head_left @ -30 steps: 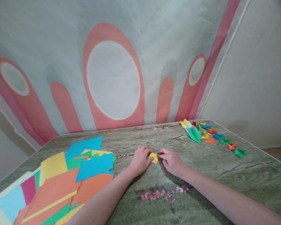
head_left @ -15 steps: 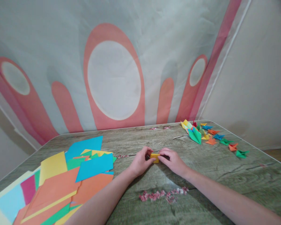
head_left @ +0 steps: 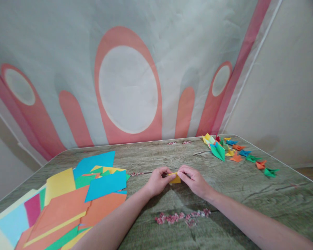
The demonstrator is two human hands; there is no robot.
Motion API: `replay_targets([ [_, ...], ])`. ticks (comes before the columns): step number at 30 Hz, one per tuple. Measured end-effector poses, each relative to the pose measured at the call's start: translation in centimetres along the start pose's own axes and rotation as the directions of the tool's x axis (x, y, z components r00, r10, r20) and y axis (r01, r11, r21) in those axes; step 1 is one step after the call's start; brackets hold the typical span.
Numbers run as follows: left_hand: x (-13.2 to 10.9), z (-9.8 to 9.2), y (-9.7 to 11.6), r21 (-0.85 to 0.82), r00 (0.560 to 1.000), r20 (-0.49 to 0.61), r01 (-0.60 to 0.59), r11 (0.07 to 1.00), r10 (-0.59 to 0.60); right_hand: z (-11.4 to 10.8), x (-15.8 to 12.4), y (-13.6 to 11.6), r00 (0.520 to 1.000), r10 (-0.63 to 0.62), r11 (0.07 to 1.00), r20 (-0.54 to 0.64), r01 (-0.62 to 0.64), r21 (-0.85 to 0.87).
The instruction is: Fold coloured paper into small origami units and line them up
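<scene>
A small piece of folded yellow paper (head_left: 175, 179) is held between my two hands, over the middle of the table. My left hand (head_left: 159, 181) pinches its left side between thumb and fingers. At the top right edge, my right hand (head_left: 192, 178) grips it with thumb and fingertips. The fingers partly cover the paper, so its full shape is hidden.
Coloured paper sheets (head_left: 65, 201) lie overlapping on the left of the wood-patterned table (head_left: 156, 156), a blue sheet (head_left: 106, 185) on top. Folded paper figures (head_left: 246, 152) line the far right, beside a green paper plane (head_left: 217, 151). A printed backdrop (head_left: 130, 86) stands behind.
My hands have shifted slightly nearer and to the right with the yellow paper, whose front face now tilts differently. The view has moved a little; the sheets and figures lie as before.
</scene>
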State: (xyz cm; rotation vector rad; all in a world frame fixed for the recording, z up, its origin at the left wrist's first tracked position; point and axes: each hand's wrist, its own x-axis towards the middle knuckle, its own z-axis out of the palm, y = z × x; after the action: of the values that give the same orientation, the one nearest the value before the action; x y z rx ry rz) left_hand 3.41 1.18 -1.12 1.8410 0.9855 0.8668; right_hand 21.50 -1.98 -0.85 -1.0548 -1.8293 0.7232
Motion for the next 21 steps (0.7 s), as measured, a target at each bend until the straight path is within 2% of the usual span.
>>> replay_targets([
  [5,-0.1,0.2,0.7,-0.311,0.998,-0.069,-0.019,0.950,-0.002,0.9,-0.4,-0.1,0.993,0.100,0.990,0.054,-0.105,0.093],
  [10,-0.5,0.7,1.7,-0.380,1.000,-0.024,0.009,0.925,-0.019,1.3,-0.5,-0.3,0.996,0.085,0.996,-0.031,-0.084,0.035],
  [13,-0.4,0.7,1.6,-0.272,1.000,-0.022,0.002,0.962,-0.008,1.0,-0.4,-0.1,0.996,0.035,0.997,-0.081,-0.040,-0.069],
  [16,-0.3,0.3,1.3,-0.033,0.994,-0.085,-0.073,0.997,0.070,0.4,-0.3,0.6,0.991,-0.101,0.959,-0.083,0.075,-0.273],
  [18,-0.4,0.1,1.2,0.142,0.978,-0.118,-0.157,0.977,0.174,-0.1,-0.2,1.2,0.977,-0.212,0.870,-0.039,0.170,-0.462],
  [21,-0.7,-0.2,1.4,0.365,0.950,-0.077,-0.256,0.895,0.303,-0.6,-0.1,1.5,0.960,-0.268,0.697,0.086,0.255,-0.670],
])
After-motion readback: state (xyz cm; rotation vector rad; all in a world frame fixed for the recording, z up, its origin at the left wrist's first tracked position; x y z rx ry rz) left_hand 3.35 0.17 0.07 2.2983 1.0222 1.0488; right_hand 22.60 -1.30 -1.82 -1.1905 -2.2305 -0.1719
